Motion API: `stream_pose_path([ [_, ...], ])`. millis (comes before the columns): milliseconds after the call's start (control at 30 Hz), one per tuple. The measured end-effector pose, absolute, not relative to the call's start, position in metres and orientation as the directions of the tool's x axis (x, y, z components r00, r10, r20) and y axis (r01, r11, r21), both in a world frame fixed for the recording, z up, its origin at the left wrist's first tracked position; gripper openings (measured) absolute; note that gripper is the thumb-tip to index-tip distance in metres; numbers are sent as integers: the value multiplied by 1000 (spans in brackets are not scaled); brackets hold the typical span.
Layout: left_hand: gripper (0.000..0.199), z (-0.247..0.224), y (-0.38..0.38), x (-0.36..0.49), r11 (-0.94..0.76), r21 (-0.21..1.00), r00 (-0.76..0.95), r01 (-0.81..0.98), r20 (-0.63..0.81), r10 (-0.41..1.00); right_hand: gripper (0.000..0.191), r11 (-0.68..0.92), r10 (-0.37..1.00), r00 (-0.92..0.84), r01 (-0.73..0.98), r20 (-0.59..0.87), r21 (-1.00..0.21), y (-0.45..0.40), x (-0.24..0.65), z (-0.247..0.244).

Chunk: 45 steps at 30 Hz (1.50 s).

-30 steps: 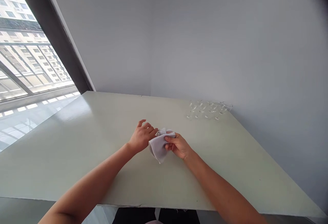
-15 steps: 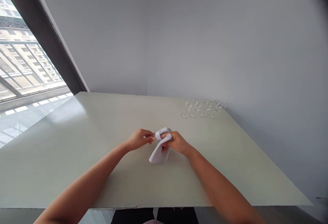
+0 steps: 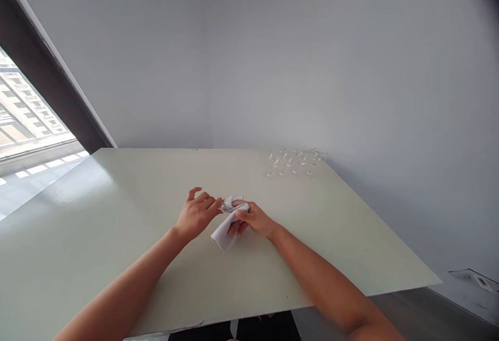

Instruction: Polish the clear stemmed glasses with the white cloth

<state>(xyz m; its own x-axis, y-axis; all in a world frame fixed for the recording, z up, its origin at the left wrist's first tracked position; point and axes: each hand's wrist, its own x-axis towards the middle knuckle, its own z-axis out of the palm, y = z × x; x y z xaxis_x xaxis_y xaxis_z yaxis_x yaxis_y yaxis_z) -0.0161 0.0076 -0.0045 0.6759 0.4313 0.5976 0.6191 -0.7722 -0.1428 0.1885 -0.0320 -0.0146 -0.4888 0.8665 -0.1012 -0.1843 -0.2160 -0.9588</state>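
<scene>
Cloth (image 3: 223, 235) bunches around a small clear glass (image 3: 225, 206) lying crosswise, its bare end pointing left at the open fingers (image 3: 207, 199) of the left hand (image 3: 197, 214), while the right hand (image 3: 254, 220) closes its fingers round the cloth.

Soft white cloth (image 3: 222, 234) bunched around clear glass (image 3: 225, 205); glass end protrudes leftward, loose cloth corner hangs downward.

The left hand (image 3: 197, 214) is half-open, and the right hand (image 3: 253, 220) curls closed.
</scene>
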Motion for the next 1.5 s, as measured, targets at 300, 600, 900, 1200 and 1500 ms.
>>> stream_pose_path([
  [300, 16, -1, 7, -15, -794, -74, 681, 603, 567, 463, 35, -125, 914, -403, -160, -51, -979, -34, 183, -12],
  [600, 32, 3, 6, -16, -571, 561, 652, 600, 72, 755, 33, -57, 869, -491, 16, -58, -998, -35, 197, 7],
  [900, 24, 2, -2, -5, -727, 172, 592, 665, 471, 654, 35, -174, 933, -345, -175, -105, -969, -23, 194, -12],
  [1200, 29, 6, 6, -15, -686, 334, 604, 646, 326, 727, 33, -121, 897, -440, -142, -47, -983, -30, 194, -3],
  [1500, 30, 1, 5, -12, -511, 578, 586, 636, 70, 808, 31, -123, 882, -468, -123, -51, -985, -21, 210, -1],
])
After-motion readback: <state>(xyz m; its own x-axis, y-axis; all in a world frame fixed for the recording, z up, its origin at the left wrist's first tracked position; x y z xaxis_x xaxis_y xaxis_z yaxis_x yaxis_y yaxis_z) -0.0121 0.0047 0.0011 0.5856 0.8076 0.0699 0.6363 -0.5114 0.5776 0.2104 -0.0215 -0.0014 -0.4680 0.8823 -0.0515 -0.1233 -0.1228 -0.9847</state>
